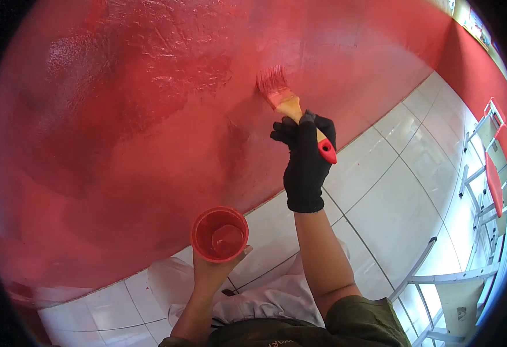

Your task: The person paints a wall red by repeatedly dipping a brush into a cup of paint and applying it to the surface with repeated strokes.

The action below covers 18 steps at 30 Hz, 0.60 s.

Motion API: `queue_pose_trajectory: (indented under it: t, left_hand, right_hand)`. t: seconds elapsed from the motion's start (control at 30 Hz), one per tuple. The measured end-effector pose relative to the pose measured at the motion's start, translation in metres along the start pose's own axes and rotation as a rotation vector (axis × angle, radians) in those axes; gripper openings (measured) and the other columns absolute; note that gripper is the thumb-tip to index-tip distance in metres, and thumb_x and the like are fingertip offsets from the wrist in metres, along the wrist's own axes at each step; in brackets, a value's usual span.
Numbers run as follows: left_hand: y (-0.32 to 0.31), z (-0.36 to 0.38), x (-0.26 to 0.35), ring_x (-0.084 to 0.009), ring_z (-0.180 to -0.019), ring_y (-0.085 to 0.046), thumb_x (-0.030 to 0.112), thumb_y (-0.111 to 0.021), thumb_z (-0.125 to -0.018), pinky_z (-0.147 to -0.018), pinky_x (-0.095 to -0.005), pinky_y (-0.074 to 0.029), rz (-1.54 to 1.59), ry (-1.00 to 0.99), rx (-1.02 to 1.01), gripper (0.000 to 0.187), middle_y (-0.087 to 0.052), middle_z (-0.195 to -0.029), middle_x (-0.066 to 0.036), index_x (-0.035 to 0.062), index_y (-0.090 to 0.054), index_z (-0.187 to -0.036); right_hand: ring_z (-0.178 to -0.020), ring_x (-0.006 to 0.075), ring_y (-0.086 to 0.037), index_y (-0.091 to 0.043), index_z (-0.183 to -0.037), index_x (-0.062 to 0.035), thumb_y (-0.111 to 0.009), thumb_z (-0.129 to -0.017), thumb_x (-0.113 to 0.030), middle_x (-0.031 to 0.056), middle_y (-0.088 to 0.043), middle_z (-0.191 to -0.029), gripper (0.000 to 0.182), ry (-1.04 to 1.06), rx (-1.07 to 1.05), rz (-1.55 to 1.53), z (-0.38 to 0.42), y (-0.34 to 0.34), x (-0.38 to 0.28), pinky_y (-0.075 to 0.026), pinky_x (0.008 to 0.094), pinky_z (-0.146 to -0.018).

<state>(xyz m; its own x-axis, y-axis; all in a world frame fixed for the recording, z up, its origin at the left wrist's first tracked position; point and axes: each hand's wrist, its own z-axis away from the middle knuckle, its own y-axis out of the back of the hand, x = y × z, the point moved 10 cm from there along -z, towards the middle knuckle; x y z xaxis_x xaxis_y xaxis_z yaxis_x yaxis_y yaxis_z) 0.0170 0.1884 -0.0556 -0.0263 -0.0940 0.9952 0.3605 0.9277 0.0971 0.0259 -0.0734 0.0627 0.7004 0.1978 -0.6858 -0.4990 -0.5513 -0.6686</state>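
In my right hand (pixel 309 156), which wears a black glove, is a paintbrush (pixel 289 107) with a wooden handle and a red end. Its bristles are coated in red and lie right at the red wall (pixel 167 139). My bare left hand (pixel 212 270) is wrapped round a red cup (pixel 220 234) from below, its opening facing up. Red paint (pixel 228 239) shows at the bottom of the cup. Wet, glossy red covers the upper left of the wall, while paler, duller red lies around the brush.
White floor tiles (pixel 401 191) run along the foot of the wall. On the right stand metal-framed chairs with red parts (pixel 494 176), and nearer to me a grey metal frame (pixel 453 277). My light trousers (pixel 271 298) show below my arms.
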Motion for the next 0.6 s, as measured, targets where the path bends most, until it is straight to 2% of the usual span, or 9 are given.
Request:
queue_pose_trajectory:
  t: [0.27, 0.33, 0.43, 0.5, 0.6]
  left_hand:
    - [-0.001, 0.003, -0.001, -0.0189, -0.101, -0.058, 0.009, -0.088, -0.058, -0.083, -0.0319, -0.05, -0.053, 0.01, 0.008, 0.069, -0.059, -0.111, -0.009, 0.0034, -0.05, -0.116]
    - [-0.003, 0.003, -0.001, -0.0188, -0.101, -0.058, 0.01, -0.088, -0.059, -0.083, -0.032, -0.05, -0.02, 0.012, -0.013, 0.068, -0.059, -0.111, -0.009, 0.0034, -0.051, -0.116]
    - [-0.003, 0.002, -0.007, -0.0186, -0.101, -0.058, 0.01, -0.087, -0.059, -0.084, -0.032, -0.049, -0.004, -0.003, -0.036, 0.068, -0.059, -0.111, -0.009, 0.0034, -0.051, -0.116]
    - [-0.001, 0.004, -0.008, -0.0185, -0.1, -0.059, 0.01, -0.087, -0.059, -0.084, -0.032, -0.05, -0.02, 0.0, -0.024, 0.067, -0.059, -0.111, -0.009, 0.0033, -0.052, -0.115]
    - [-0.003, 0.004, -0.011, -0.0181, -0.1, -0.059, 0.009, -0.087, -0.059, -0.084, -0.032, -0.05, -0.027, 0.005, -0.033, 0.067, -0.06, -0.111, -0.008, 0.0032, -0.052, -0.115]
  right_hand:
    - [-0.071, 0.0262, -0.066, -0.046, -0.102, -0.0007, -0.05, -0.095, -0.019, 0.0173, -0.062, -0.084, 0.02, -0.08, 0.019, 0.024, 0.024, 0.034, 0.037, -0.055, 0.0371, -0.066]
    - [-0.07, 0.0258, -0.066, -0.047, -0.103, -0.0007, -0.051, -0.095, -0.019, 0.0169, -0.062, -0.083, 0.02, -0.161, 0.051, 0.074, 0.029, 0.049, 0.05, -0.055, 0.0368, -0.064]
    - [-0.068, 0.025, -0.065, -0.047, -0.102, -0.0007, -0.052, -0.095, -0.021, 0.0166, -0.062, -0.083, 0.022, -0.161, 0.105, 0.132, 0.036, 0.071, 0.043, -0.055, 0.0358, -0.062]
    - [-0.068, 0.0243, -0.065, -0.047, -0.101, -0.0005, -0.053, -0.095, -0.023, 0.0163, -0.062, -0.083, 0.024, -0.141, 0.098, 0.141, 0.03, 0.066, 0.037, -0.055, 0.0344, -0.06]
    - [-0.068, 0.023, -0.065, -0.047, -0.099, -0.0001, -0.053, -0.095, -0.022, 0.0155, -0.062, -0.084, 0.023, -0.023, -0.048, 0.131, 0.005, 0.018, 0.005, -0.055, 0.0345, -0.061]
